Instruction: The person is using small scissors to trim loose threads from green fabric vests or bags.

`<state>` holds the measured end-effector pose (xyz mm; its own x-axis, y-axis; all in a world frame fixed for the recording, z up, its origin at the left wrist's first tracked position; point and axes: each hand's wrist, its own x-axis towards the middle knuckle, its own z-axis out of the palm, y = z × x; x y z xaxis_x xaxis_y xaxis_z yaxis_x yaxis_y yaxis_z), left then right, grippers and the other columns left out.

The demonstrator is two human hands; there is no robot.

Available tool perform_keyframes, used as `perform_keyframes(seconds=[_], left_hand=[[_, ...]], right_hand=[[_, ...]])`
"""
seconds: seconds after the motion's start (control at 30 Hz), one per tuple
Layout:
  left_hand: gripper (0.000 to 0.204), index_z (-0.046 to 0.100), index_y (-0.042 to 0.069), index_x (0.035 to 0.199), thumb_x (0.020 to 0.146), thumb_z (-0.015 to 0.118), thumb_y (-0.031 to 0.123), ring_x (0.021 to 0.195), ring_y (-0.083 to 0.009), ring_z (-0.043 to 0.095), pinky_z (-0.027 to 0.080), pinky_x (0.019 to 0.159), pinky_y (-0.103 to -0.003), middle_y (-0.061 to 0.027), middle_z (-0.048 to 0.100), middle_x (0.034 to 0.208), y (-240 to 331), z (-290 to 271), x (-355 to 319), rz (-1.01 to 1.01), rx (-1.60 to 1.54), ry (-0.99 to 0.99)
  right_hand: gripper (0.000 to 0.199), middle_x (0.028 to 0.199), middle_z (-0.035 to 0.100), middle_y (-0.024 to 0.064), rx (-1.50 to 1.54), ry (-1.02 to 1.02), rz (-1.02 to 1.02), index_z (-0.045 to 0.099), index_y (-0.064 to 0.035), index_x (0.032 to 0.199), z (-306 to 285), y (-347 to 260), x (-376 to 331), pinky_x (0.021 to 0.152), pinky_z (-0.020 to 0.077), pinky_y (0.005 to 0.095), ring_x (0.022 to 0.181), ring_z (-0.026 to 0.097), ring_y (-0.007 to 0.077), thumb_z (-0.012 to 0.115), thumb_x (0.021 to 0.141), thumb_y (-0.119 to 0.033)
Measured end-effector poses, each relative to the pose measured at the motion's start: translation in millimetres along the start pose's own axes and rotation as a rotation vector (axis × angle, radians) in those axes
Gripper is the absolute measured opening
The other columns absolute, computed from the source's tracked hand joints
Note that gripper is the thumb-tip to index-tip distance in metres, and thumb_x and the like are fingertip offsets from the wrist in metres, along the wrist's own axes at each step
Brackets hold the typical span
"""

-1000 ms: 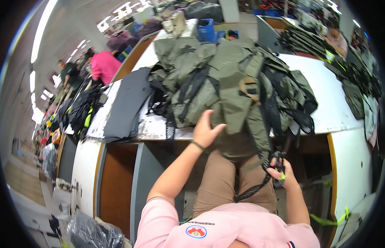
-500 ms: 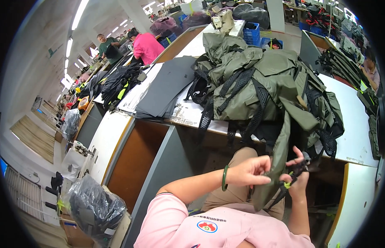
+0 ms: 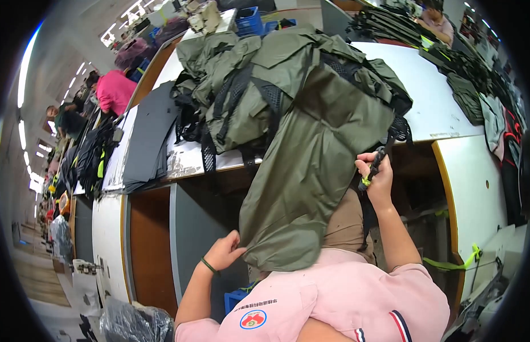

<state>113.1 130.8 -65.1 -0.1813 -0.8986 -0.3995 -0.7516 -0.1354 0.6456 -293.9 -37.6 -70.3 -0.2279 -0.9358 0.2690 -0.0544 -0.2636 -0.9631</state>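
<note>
An olive-green fabric panel (image 3: 316,165) of a sewn bag hangs from the table edge down over my lap, spread wide. My left hand (image 3: 224,252) pinches its lower left edge between thumb and fingers. At the panel's right side my right hand (image 3: 377,178) is closed around a slim black item (image 3: 380,158) with a yellow-green tie; its exact kind is not clear. Behind the panel, a heap of olive-green bags (image 3: 242,108) with black mesh straps (image 3: 267,94) lies on the white table (image 3: 441,108). The panel joins this heap at its upper end.
Flat dark grey sheets (image 3: 148,137) are stacked left of the heap. Dark garments (image 3: 94,154) lie farther left, where a person in pink (image 3: 115,90) works. Below the table are open compartments (image 3: 151,245). A plastic-wrapped bundle (image 3: 134,322) sits at lower left.
The panel, earlier bunched and narrow between my hands, is now spread out. My left hand has moved left and down to its edge; my right hand keeps the black item. The view has shifted right.
</note>
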Motion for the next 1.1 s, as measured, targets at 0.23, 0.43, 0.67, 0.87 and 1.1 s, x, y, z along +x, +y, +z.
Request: perform_keyframes(seconds=[0.23, 0.43, 0.67, 0.87, 1.1], left_hand=[[0.053, 0.068, 0.006, 0.093, 0.079, 0.073, 0.057, 0.086, -0.0362, 0.065, 0.051, 0.073, -0.045, -0.0178, 0.067, 0.089, 6.2, -43.7, 30.5, 0.03, 0.351, -0.029], [0.054, 0.055, 0.003, 0.126, 0.081, 0.077, 0.025, 0.113, -0.039, 0.056, 0.046, 0.097, -0.044, -0.0206, 0.058, 0.118, 111.0, -65.1, 165.3, 0.711, 0.286, 0.616], [0.065, 0.052, 0.009, 0.131, 0.073, 0.08, 0.02, 0.113, -0.037, 0.051, 0.043, 0.094, -0.045, -0.0161, 0.052, 0.122, 166.5, -48.6, 293.4, 0.574, 0.49, 0.75], [0.045, 0.062, 0.017, 0.121, 0.076, 0.067, 0.012, 0.102, -0.0295, 0.053, 0.04, 0.085, -0.04, -0.0102, 0.055, 0.102, 169.2, -48.1, 329.7, 0.615, 0.795, 0.735], [0.037, 0.067, 0.021, 0.113, 0.077, 0.068, 0.016, 0.098, -0.0269, 0.054, 0.04, 0.082, -0.039, -0.008, 0.055, 0.097, 166.5, -68.2, 332.5, 0.711, 0.813, 0.823]], right_hand=[[0.037, 0.083, 0.069, 0.0147, -0.379, 0.101, 0.022, 0.054, 0.0013, 0.089, -4.7, 45.2, 2.2, 0.071, 0.0509, 0.0358, 0.076, 0.067, 0.0253, 0.082, 0.083, -0.021], [0.037, 0.096, 0.064, 0.0121, -0.413, 0.202, 0.072, 0.052, 0.0042, 0.1, -32.2, 85.1, -6.7, 0.083, 0.0501, 0.0319, 0.089, 0.06, 0.0185, 0.078, 0.088, -0.018], [0.026, 0.093, 0.061, 0.0035, -0.05, 0.258, 0.159, 0.055, -0.0022, 0.105, -36.1, 98.2, 17.3, 0.066, 0.0463, 0.0255, 0.07, 0.055, 0.0105, 0.072, 0.093, -0.018], [0.022, 0.091, 0.055, 0.0013, 0.003, 0.314, 0.321, 0.055, -0.0016, 0.105, -47.0, 110.6, 17.0, 0.061, 0.0452, 0.0267, 0.07, 0.055, 0.0108, 0.071, 0.093, -0.01], [0.017, 0.093, 0.055, 0.0003, 0.187, 0.305, 0.354, 0.056, -0.0044, 0.104, -32.6, 104.8, 22.3, 0.06, 0.0438, 0.0254, 0.067, 0.053, 0.0107, 0.069, 0.092, -0.004]])
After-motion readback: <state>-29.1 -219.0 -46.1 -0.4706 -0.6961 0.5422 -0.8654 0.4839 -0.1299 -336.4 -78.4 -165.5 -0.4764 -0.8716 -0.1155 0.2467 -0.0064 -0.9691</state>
